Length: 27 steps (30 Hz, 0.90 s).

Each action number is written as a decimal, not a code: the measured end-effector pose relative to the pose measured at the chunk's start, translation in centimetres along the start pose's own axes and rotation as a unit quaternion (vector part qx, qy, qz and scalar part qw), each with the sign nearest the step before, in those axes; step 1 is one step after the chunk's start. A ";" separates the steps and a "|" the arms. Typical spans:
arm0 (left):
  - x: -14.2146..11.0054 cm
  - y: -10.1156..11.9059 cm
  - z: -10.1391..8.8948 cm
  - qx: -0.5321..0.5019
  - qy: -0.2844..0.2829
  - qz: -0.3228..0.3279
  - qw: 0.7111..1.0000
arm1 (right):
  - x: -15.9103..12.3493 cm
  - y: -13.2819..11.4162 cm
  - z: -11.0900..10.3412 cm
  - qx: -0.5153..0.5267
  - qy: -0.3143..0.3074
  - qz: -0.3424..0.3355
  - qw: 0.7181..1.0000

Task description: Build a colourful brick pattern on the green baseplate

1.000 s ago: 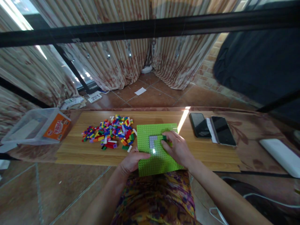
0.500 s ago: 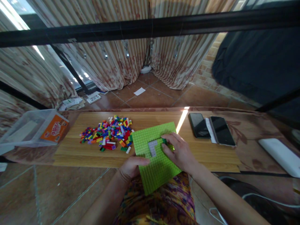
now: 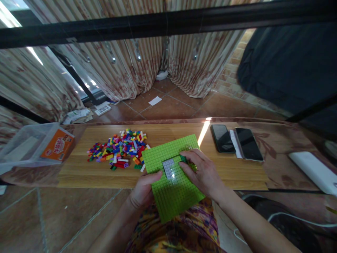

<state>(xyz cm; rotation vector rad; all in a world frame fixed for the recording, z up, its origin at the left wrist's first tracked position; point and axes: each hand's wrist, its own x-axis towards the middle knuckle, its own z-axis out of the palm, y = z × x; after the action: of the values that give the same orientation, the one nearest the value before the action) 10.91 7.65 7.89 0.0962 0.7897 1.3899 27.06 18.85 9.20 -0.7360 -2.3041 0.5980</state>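
Observation:
A bright green studded baseplate (image 3: 172,193) is tilted, its near corner hanging past the table edge over my lap. My left hand (image 3: 144,185) grips its left edge, thumb on top. A small grey patch of bricks (image 3: 168,167) sits on the plate. My right hand (image 3: 204,172) rests on the plate just right of the grey patch, fingers pressed on a dark green brick (image 3: 184,160). A heap of small bricks in many colours (image 3: 118,149) lies on the wooden board (image 3: 237,168) to the left of the plate.
Two dark phones (image 3: 222,138) (image 3: 248,143) lie side by side at the board's right. A clear plastic box with an orange label (image 3: 37,144) stands at far left. A white flat device (image 3: 313,171) lies far right. Black frame bars cross overhead; curtains hang behind.
The baseplate has been turned counter-clockwise and drawn toward me, its near corner now off the table edge. Both hands moved with it; the right stays on the green brick.

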 end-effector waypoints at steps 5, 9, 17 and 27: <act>0.1 -0.3 0.3 -0.017 -0.027 0.010 0.999 | -0.1 0.2 -0.1 0.003 -0.009 -0.008 1.000; 0.2 -0.5 0.2 -0.017 -0.025 0.004 1.000 | 0.0 0.6 -0.3 0.007 -0.012 -0.021 1.000; 0.4 -0.3 0.2 0.002 -0.033 -0.003 0.999 | 0.3 1.3 -1.0 -0.002 -0.039 -0.062 0.997; 1.4 -0.1 -0.3 0.016 -0.084 0.028 0.996 | 1.1 3.1 -0.9 -0.057 -0.069 -0.106 0.990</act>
<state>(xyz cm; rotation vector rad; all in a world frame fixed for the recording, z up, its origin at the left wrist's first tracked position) 10.76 8.77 6.96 0.2579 0.6723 1.4020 28.01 21.99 8.49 -0.5045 -2.5198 0.4352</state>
